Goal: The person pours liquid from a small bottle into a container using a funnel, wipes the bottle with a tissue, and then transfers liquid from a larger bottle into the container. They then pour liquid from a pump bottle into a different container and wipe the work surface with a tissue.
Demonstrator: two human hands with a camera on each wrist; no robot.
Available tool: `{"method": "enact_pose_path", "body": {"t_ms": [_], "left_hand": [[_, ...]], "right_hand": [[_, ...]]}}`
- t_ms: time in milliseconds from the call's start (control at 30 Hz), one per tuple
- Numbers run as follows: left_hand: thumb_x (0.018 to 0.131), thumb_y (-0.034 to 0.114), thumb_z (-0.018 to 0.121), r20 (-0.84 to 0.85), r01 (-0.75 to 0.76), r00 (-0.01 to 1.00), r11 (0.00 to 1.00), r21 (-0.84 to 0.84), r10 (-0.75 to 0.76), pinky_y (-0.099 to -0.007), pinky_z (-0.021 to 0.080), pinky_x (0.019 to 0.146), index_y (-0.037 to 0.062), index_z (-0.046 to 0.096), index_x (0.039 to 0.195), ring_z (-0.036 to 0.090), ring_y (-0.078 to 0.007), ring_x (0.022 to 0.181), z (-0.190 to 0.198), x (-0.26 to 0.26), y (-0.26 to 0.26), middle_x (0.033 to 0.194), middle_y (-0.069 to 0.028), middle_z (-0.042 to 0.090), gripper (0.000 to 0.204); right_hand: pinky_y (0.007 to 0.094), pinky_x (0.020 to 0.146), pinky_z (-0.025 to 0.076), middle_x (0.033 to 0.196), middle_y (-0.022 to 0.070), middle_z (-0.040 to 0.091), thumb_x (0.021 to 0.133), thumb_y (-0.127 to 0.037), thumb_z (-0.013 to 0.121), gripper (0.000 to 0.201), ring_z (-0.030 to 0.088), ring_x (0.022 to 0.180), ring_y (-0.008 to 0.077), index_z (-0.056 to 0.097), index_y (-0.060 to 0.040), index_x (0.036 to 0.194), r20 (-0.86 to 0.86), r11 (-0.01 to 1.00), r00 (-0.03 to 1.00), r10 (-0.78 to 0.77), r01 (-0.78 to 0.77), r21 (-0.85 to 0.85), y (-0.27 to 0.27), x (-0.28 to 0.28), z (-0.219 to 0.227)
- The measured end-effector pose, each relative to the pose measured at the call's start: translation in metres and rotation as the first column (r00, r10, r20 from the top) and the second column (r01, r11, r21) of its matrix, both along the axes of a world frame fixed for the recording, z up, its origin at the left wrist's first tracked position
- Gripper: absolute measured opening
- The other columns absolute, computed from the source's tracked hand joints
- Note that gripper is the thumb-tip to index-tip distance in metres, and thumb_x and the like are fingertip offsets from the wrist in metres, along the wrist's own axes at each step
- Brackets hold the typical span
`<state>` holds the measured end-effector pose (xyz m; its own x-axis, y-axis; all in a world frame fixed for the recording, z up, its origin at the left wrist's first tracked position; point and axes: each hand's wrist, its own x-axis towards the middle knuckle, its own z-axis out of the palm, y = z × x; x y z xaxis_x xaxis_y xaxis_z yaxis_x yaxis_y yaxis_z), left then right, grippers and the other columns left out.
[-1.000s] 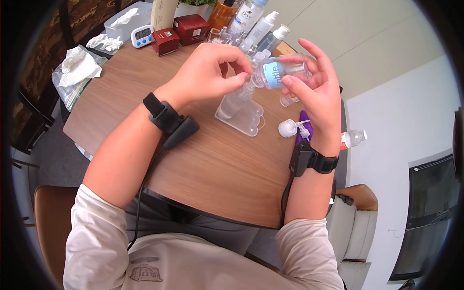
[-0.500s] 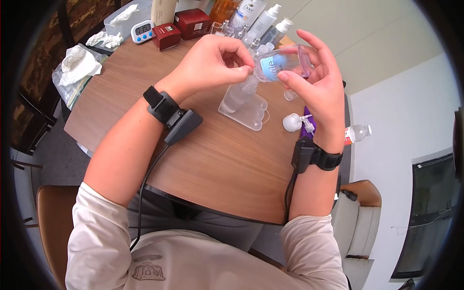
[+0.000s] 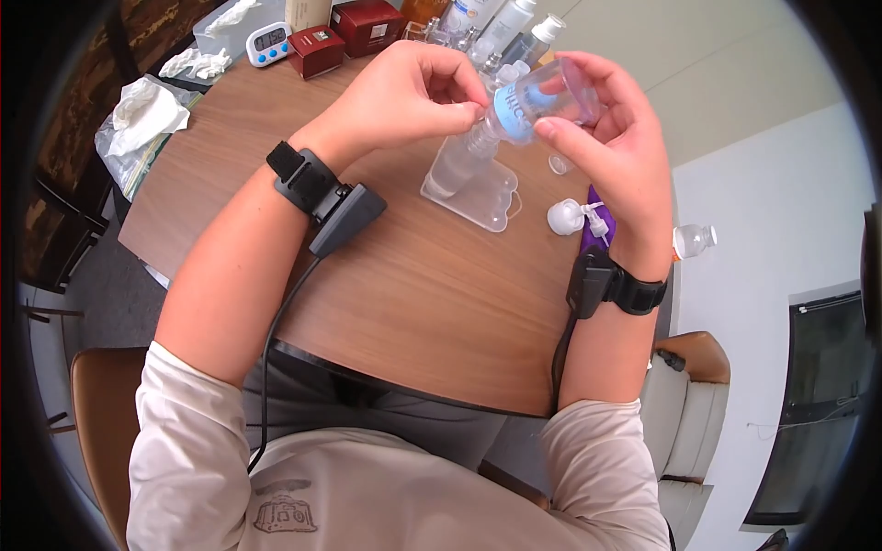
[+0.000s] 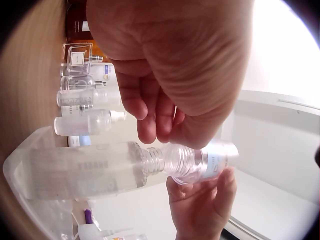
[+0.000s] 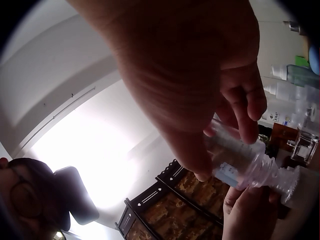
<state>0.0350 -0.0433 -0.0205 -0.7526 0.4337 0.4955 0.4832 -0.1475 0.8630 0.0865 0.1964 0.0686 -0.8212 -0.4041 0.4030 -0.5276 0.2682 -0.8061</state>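
My right hand (image 3: 629, 151) holds a small clear bottle (image 3: 558, 96) with a blue label, fingers and thumb round its base end. The bottle tilts neck-down to the left. Its threaded mouth sits at the open neck of a taller, clear, frosted-looking bottle (image 3: 457, 165), which stands upright on a clear plastic tray (image 3: 491, 209). My left hand (image 3: 418, 101) pinches at the small bottle's neck with thumb and fingertips. In the left wrist view the two necks (image 4: 162, 159) meet just below my left fingertips.
A white pump head (image 3: 566, 217) lies on the table near a purple item (image 3: 595, 234). Further right is a clear bottle with a white cap (image 3: 695, 241). Dark red boxes (image 3: 366, 28), a timer (image 3: 269, 44), tissues (image 3: 138, 115) and several cosmetic bottles (image 3: 528, 41) line the far side.
The small bottle has tipped more steeply, its base rising. Both hands have moved slightly up in the head view, staying on it. The standing bottle keeps its place on the tray.
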Motion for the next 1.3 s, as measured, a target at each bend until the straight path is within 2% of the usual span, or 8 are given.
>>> {"method": "enact_pose_path", "body": {"t_ms": [100,233,400,800,1133,1300], "left_hand": [[0.090,0.003,0.075,0.012,-0.005,1.000,1.000,-0.016,0.005,-0.0255,0.056,0.084,0.0002,0.074,0.095,0.070,-0.0089,0.091,0.000,0.000,-0.001,0.098,-0.0040,0.076,0.006],[0.090,0.003,0.075,-0.004,0.003,1.000,1.000,-0.006,-0.003,-0.0255,0.056,0.084,0.0008,0.074,0.095,0.069,-0.0088,0.091,-0.002,-0.002,0.000,0.098,-0.0036,0.075,0.005],[0.090,0.003,0.074,-0.002,0.017,1.000,1.000,-0.006,-0.017,-0.0247,0.055,0.083,0.0013,0.073,0.094,0.068,-0.0080,0.091,-0.003,-0.001,-0.001,0.097,-0.0025,0.075,0.005],[0.091,0.007,0.077,0.010,0.037,0.999,0.999,-0.015,-0.037,-0.0239,0.053,0.083,0.0030,0.073,0.095,0.066,-0.0066,0.090,-0.001,0.000,-0.002,0.094,0.0007,0.072,0.007],[0.089,0.005,0.076,-0.007,0.022,1.000,0.999,-0.027,-0.022,-0.0244,0.055,0.081,0.0007,0.074,0.093,0.068,-0.0077,0.088,-0.002,-0.002,-0.002,0.093,-0.0015,0.074,0.006],[0.087,0.004,0.075,-0.010,0.000,1.000,0.999,-0.035,0.000,-0.0245,0.055,0.081,0.0001,0.074,0.093,0.068,-0.0081,0.089,-0.001,-0.002,-0.001,0.094,-0.0021,0.075,0.007]], "right_hand": [[0.0279,0.082,0.059,0.121,0.0144,0.066,0.084,-0.007,0.088,0.063,0.071,0.098,0.0155,0.057,0.0060,0.137,-0.049,0.994,0.994,-0.093,0.091,-0.057,0.000,0.001,0.002],[0.0284,0.083,0.059,0.121,0.0159,0.068,0.083,-0.007,0.088,0.061,0.071,0.098,0.0157,0.058,0.0063,0.135,-0.059,0.996,0.996,-0.074,0.071,-0.056,0.001,-0.002,0.001],[0.0293,0.083,0.059,0.123,0.0158,0.068,0.082,-0.008,0.089,0.061,0.071,0.101,0.0162,0.058,0.0063,0.132,-0.036,0.997,0.997,-0.072,0.073,0.030,0.001,-0.004,-0.002],[0.0297,0.084,0.059,0.126,0.0157,0.066,0.082,-0.007,0.090,0.062,0.070,0.105,0.0174,0.057,0.0061,0.133,-0.021,0.995,0.995,-0.099,0.100,0.021,-0.003,-0.001,-0.003],[0.0311,0.087,0.061,0.128,0.0167,0.064,0.084,0.001,0.085,0.060,0.071,0.105,0.0197,0.055,0.0041,0.136,0.020,0.996,1.000,0.007,-0.005,-0.084,-0.010,-0.002,-0.007],[0.0278,0.081,0.060,0.128,0.0154,0.065,0.083,0.002,0.085,0.065,0.071,0.099,0.0172,0.056,0.0021,0.141,0.031,1.000,0.999,-0.008,0.007,0.026,-0.005,0.000,-0.002]]}}
